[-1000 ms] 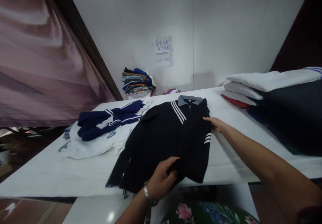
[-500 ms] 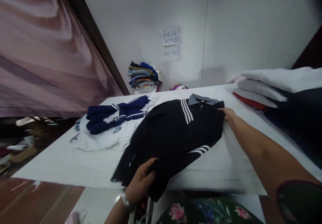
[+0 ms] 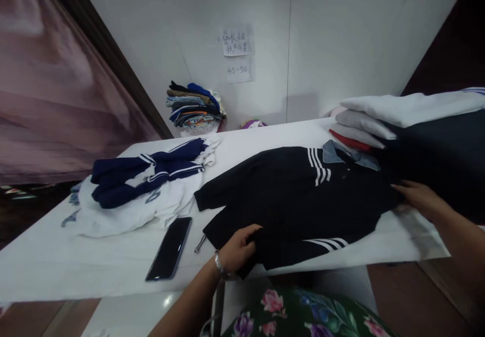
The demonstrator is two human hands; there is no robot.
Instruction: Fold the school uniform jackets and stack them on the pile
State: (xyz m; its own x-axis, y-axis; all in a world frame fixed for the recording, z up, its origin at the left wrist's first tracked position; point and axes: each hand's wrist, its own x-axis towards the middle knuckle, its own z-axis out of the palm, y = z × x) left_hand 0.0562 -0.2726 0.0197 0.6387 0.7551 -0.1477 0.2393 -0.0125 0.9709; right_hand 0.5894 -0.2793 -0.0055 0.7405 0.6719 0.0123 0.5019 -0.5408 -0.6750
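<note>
A black jacket (image 3: 280, 195) with a grey collar and white triple stripes lies spread on the white table (image 3: 113, 261), its collar towards the right. My left hand (image 3: 239, 248), with a silver watch or bracelet at the wrist, pinches the jacket's near edge by the lower sleeve and hem. At the other end, my right hand (image 3: 417, 198) grips the shoulder side of the jacket near the collar. The fingertips of both hands are partly hidden by the fabric. A dark smartphone (image 3: 169, 248) lies flat on the table, left of my left hand.
Navy and white garments (image 3: 147, 175) lie heaped on the table's left part. A folded clothes stack (image 3: 195, 105) stands by the wall at the back. On the right rises a pile of folded garments (image 3: 367, 119), close to the jacket's collar. Paper notes (image 3: 238, 54) hang on the wall.
The jacket has shifted to the right and lies flatter and more stretched out, both hands still on it. The smartphone, mostly covered before, is now uncovered. The view has turned slightly.
</note>
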